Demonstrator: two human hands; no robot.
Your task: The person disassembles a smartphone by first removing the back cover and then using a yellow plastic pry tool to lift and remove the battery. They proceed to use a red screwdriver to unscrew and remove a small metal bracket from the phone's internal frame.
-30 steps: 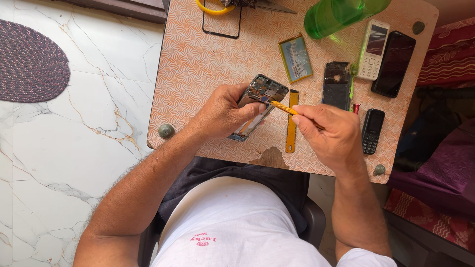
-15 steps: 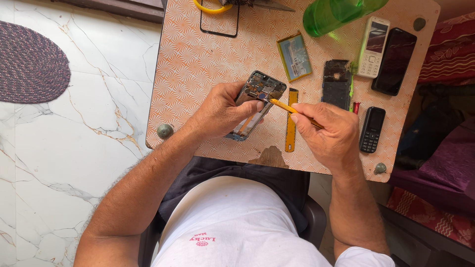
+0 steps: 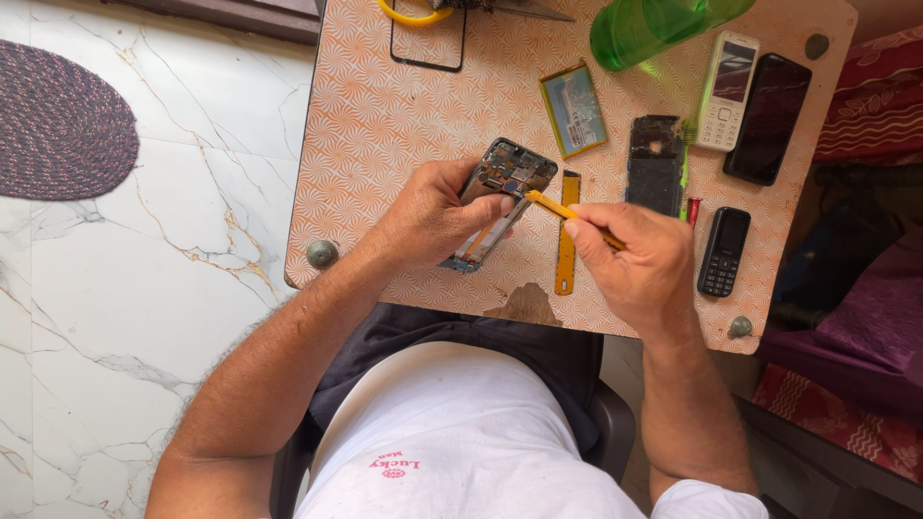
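The left hand [image 3: 433, 216] grips an opened phone frame [image 3: 500, 197] by its long edges just above the near part of the patterned table [image 3: 385, 125], while the right hand [image 3: 639, 264] pinches a thin yellow tool [image 3: 548, 204] whose tip reaches its upper end. Back removed, dark circuitry exposed, the frame looks light, stiff and fragile, best held by the rim. Farther off lie a battery [image 3: 574, 109] and other phones [image 3: 726, 77].

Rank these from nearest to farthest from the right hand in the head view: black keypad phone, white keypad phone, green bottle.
From the right hand:
1. Black keypad phone, just to its right, near the table edge.
2. White keypad phone, farther up the table.
3. Green bottle, at the table's far edge.
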